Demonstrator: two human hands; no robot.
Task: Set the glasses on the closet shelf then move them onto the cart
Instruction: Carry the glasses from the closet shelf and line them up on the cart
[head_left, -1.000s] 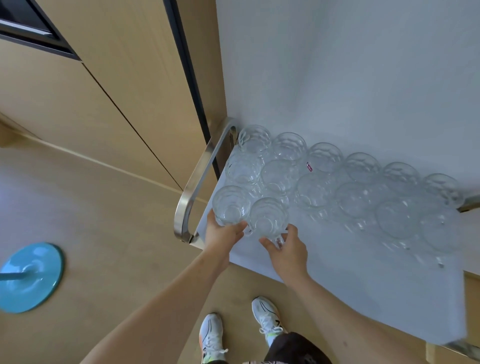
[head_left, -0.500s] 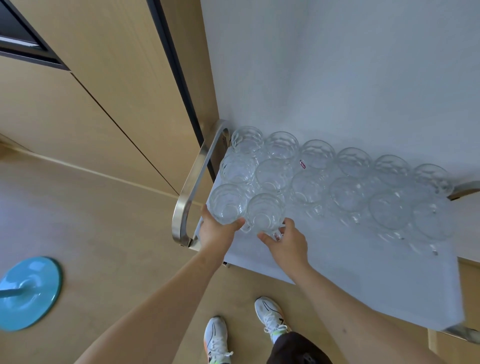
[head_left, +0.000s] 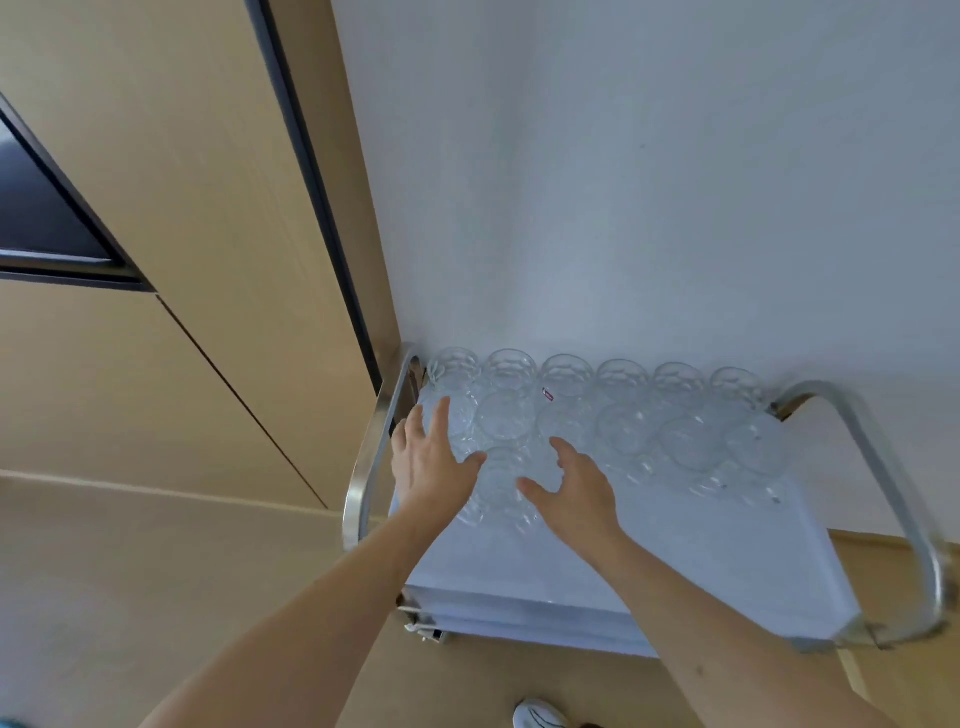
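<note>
On the cart (head_left: 675, 561), glasses (head_left: 566, 410) stand between and beyond 2 spread, empty hands (head_left: 434, 467).

Pale bluish-white cart (head_left: 675, 561) top, flat, parked against a white wall. Curved metal handle rails at both ends: one on the left (head_left: 370, 457), one on the right (head_left: 883, 499). Clear faceted glasses (head_left: 623, 431) packed rim to rim over the far half of the top, a back row along the wall and a second row just in front. Two more glasses (head_left: 501, 480) nearer the front at the left end. Small red sticker (head_left: 548, 395) on one back-row glass. Near half of the top bare.
</note>
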